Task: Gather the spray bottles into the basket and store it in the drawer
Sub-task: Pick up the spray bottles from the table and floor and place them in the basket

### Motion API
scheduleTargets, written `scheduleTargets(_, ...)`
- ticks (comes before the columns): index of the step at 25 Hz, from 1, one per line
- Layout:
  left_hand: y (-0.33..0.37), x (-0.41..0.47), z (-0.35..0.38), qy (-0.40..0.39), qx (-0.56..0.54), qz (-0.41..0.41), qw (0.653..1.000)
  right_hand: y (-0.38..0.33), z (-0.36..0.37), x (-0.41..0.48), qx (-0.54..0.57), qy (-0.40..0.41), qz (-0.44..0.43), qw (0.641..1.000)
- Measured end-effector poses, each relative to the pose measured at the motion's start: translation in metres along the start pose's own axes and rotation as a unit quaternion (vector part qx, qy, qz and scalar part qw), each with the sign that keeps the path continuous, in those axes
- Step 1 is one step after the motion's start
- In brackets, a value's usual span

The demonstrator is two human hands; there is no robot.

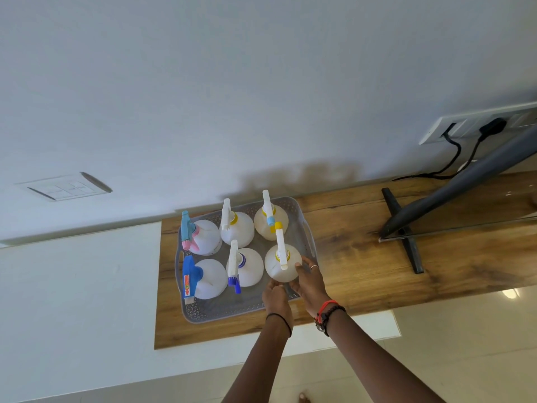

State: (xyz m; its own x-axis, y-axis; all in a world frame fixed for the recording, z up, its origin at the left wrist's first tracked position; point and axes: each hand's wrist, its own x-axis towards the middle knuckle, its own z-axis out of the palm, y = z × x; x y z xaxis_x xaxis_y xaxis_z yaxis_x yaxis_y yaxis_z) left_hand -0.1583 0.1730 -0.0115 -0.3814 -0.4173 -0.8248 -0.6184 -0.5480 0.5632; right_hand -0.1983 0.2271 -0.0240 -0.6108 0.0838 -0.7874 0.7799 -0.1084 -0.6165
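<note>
Right hand (308,282) and left hand (275,295) grip upright bottle (282,264).

So the worktop (348,257) is a long brown wood-grain board running along the wall. The grey perforated basket (308,228) sits flat on its left end, left wall just beside the left edge and front wall near the front edge. Over toward the right end there's the black crossed TV stand foot (413,254), well apart from the basket. A couple of black cables (430,173) drop onto the back edge behind that foot.
</note>
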Motion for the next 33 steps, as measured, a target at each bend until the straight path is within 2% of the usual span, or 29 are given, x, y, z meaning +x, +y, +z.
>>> scheduleTargets(3,0.0,-0.001,-0.001,-0.011,0.01,0.003,1.0,-0.001,0.0,-0.002,0.004,0.003,0.006,1.0)
scheduleTargets(8,-0.001,-0.008,-0.003,-0.061,0.014,0.064,0.996,0.0,-0.002,-0.004,-0.046,-0.008,-0.022,0.999)
scheduleTargets(15,-0.004,-0.007,-0.001,-0.08,0.036,0.081,0.993,0.001,-0.006,-0.005,-0.059,-0.015,-0.032,0.998)
scheduleTargets(25,-0.007,-0.005,0.0,-0.06,0.066,0.088,0.992,0.002,-0.014,-0.007,-0.056,-0.024,-0.022,0.998)
scheduleTargets(33,-0.008,-0.031,-0.022,-0.002,0.075,0.079,0.994,-0.008,-0.036,-0.031,-0.016,0.024,-0.011,1.0)
